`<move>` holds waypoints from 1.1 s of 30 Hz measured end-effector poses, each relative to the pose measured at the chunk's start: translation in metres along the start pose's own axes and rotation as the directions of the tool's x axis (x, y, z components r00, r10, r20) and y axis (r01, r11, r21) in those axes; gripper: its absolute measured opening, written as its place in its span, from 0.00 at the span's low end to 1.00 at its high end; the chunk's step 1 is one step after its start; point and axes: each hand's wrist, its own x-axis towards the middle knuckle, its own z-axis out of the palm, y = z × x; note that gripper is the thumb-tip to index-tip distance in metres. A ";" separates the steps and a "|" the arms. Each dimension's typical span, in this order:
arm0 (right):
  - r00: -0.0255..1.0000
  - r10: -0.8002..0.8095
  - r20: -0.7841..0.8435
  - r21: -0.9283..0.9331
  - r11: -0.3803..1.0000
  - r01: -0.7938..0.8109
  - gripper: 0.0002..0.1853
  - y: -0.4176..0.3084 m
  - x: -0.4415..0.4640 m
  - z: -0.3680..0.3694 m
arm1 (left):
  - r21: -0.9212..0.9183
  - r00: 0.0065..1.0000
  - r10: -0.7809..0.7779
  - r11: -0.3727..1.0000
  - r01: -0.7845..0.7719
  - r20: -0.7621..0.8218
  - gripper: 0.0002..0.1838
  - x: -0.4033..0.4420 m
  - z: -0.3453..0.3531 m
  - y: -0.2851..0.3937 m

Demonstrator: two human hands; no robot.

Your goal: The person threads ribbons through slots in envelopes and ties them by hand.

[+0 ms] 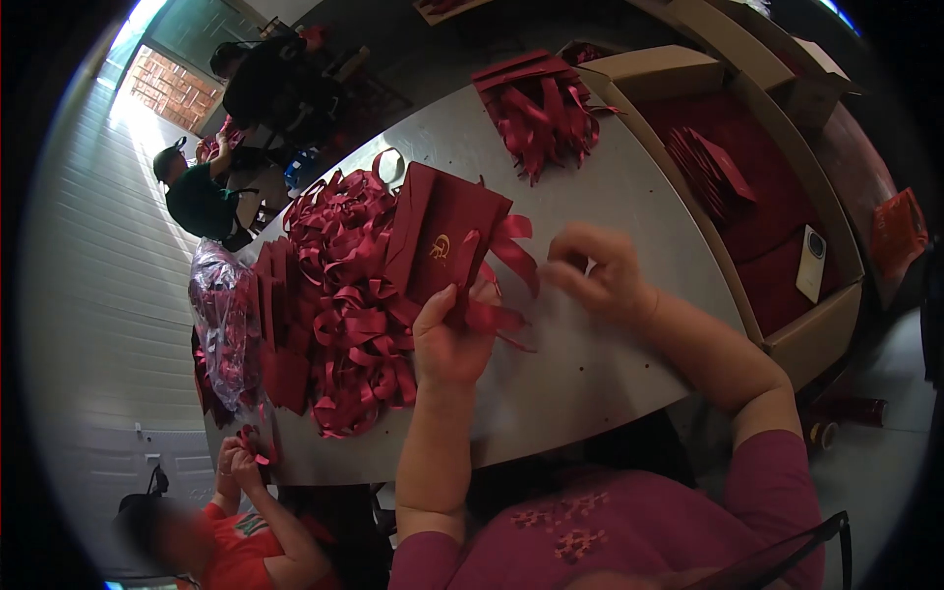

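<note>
A dark red paper bag (pixel 454 228) with a gold emblem and loose ribbon ends is held in my left hand (pixel 455 344), its thumb pressed on the lower edge. Just right of the bag's ribbon (pixel 513 251), my right hand (pixel 595 270) is raised with curled fingers; what it pinches, if anything, is too small to make out. Left of the held bag lies a large heap of red ribbons (pixel 344 236), with more upright red bags (pixel 280 324) beside it.
A stack of ribboned bags (pixel 541 108) lies at the table's far end. On the right, a cardboard box (pixel 752 324) holds red bags and a phone (pixel 810 264). Plastic-wrapped items (pixel 224 320) stand left. A co-worker in orange (pixel 261 541) handles ribbon at lower left; other people are farther back.
</note>
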 end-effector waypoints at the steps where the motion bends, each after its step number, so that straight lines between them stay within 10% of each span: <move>1: 0.985 0.068 -0.161 0.104 0.993 -0.051 0.06 0.004 0.002 0.000 | -0.006 1.000 0.001 1.000 -0.001 -0.007 0.29 0.000 0.000 0.001; 7: 0.920 0.352 -0.171 0.634 0.754 -0.171 0.17 0.009 0.011 0.012 | 0.039 0.995 -0.072 0.996 0.075 -0.072 0.20 0.001 -0.008 0.001; 10: 0.806 0.540 0.241 0.712 0.466 -0.525 0.23 0.005 0.008 0.010 | 0.380 0.954 0.095 0.925 0.022 -0.286 0.22 0.000 0.017 -0.010; 15: 0.730 0.639 0.242 0.793 0.304 -0.529 0.16 -0.007 0.007 0.010 | 0.633 0.989 0.144 0.769 -0.088 -0.038 0.26 0.001 0.023 -0.012; 26: 0.771 0.586 0.251 0.675 0.465 -0.573 0.11 0.004 0.005 0.010 | 0.666 0.987 0.159 0.737 -0.116 -0.005 0.22 -0.001 0.011 -0.011; 28: 0.769 0.586 0.255 0.695 0.442 -0.567 0.11 0.002 0.004 0.000 | 0.655 0.940 0.262 0.753 -0.058 -0.218 0.20 -0.002 -0.003 -0.012; 31: 0.786 0.591 0.183 0.707 0.476 -0.523 0.10 -0.002 0.015 -0.015 | 0.634 0.942 0.294 0.763 -0.128 -0.163 0.17 0.002 -0.019 -0.021; 33: 0.806 0.574 -0.147 0.757 0.590 -0.282 0.09 0.006 0.025 -0.028 | 0.713 0.918 0.373 0.679 -0.174 -0.132 0.16 0.001 -0.023 -0.026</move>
